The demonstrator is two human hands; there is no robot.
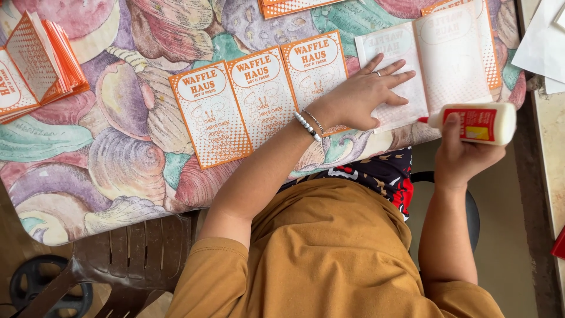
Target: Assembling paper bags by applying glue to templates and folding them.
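I press my left hand flat, fingers spread, on the blank sheet at one o'clock; right hand clamps the glue bottle at three. Squeezing early could blob glue, I'd judge.

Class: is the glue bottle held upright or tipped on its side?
Tipped sideways: the glue bottle lies level in the right hand, red nozzle toward the sheet.

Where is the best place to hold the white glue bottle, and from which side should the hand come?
Probably around the wide middle of the glue bottle, from the blunt end opposite the red tip. It lies sideways with the tip toward the white sheet, and the right hand already grips it there.
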